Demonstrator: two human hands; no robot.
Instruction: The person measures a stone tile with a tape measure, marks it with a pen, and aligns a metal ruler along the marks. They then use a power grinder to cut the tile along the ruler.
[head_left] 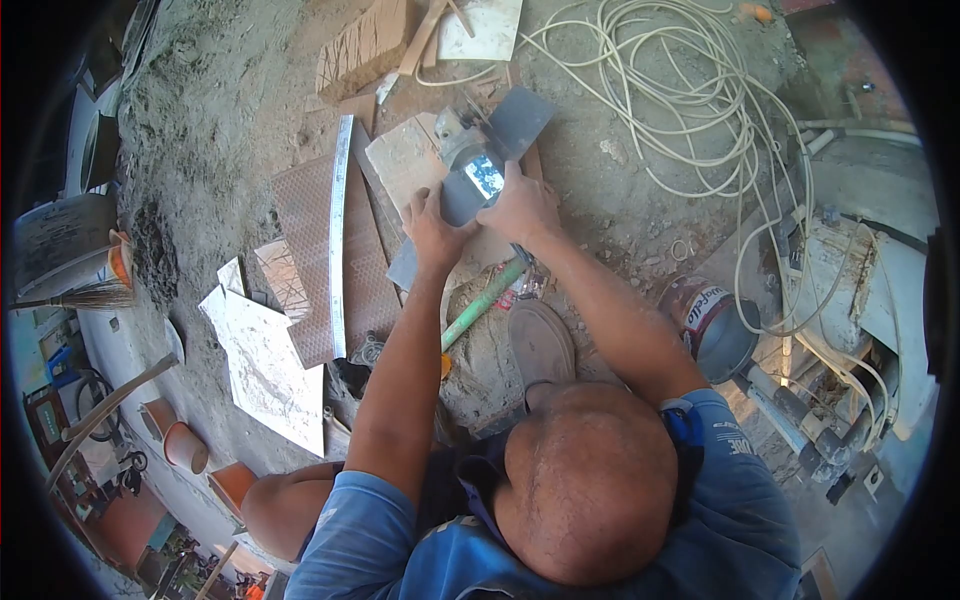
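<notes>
On the ground in front of me, a grey hand-held power cutter [462, 140] with a bright, shiny label rests over a long dark grey tile strip [525, 112]. My left hand [437, 232] is bent over the strip on the left, fingers curled and thumb pointing inward. On the other side, my right hand [522, 208] closes against the side of the cutter near the label. The two thumbs almost meet. A beige tile [398, 158] lies under and left of the cutter. The cutter's blade cannot be made out.
To the left lie a brown textured tile [305, 200], a metal straightedge [340, 240] and white broken tile pieces [265, 365]. A green-handled tool [485, 305] is near my shoe [540, 345]. Coiled cable [690, 100] spreads at upper right, above a labelled bucket [715, 325]. A brick block [365, 45] stands at the top.
</notes>
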